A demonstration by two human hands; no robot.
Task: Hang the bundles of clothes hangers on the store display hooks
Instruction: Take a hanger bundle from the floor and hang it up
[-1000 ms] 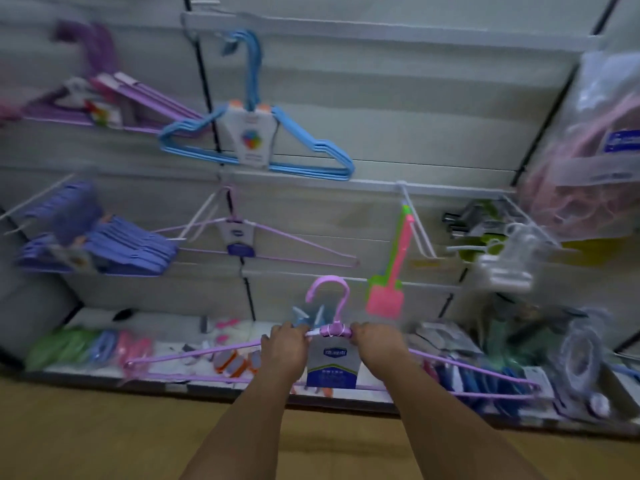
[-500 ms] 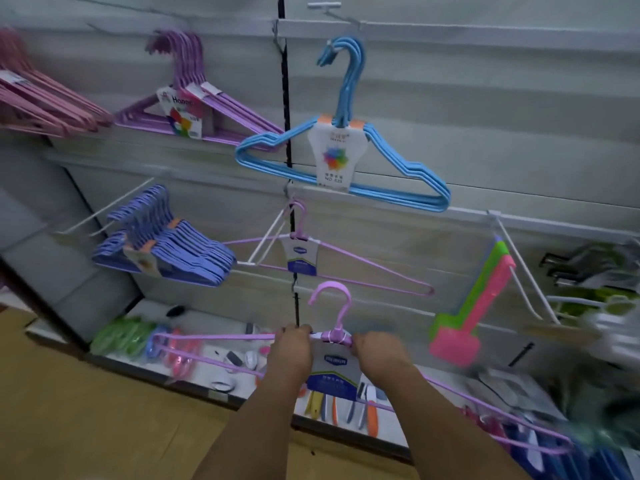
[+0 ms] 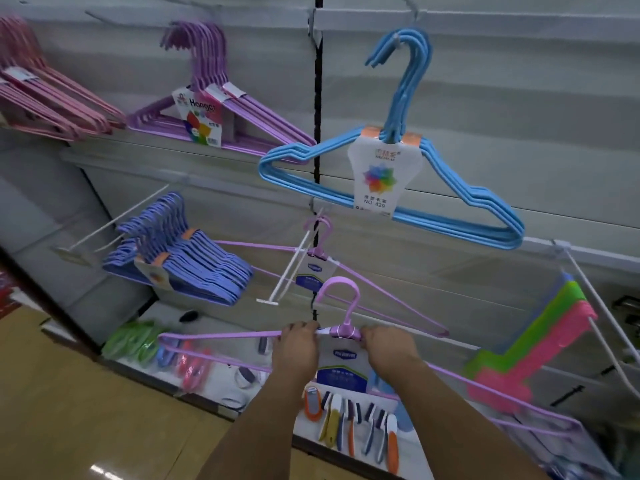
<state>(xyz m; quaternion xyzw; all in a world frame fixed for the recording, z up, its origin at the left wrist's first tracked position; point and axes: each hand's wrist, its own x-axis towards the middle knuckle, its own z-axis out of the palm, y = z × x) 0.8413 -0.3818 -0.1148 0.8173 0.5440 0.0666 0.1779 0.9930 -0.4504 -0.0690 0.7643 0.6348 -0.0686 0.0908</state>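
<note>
Left hand [image 3: 297, 351] and right hand [image 3: 389, 348]: fingers curled round the top bar of the lilac hanger bundle [image 3: 221, 337], either side of its hook. Just beyond the bundle: white display hook [image 3: 289, 275]; above, blue hangers [image 3: 398, 188] on the slatted wall [image 3: 519, 98].

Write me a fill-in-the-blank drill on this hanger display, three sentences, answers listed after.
1. The left hand and right hand both grip a ____-coloured hanger bundle.
2. The hanger bundle labelled NO. 829 is ____ in colour.
3. The held bundle's hook is ____ the white display hook.

Answers: lilac; blue; below
</note>
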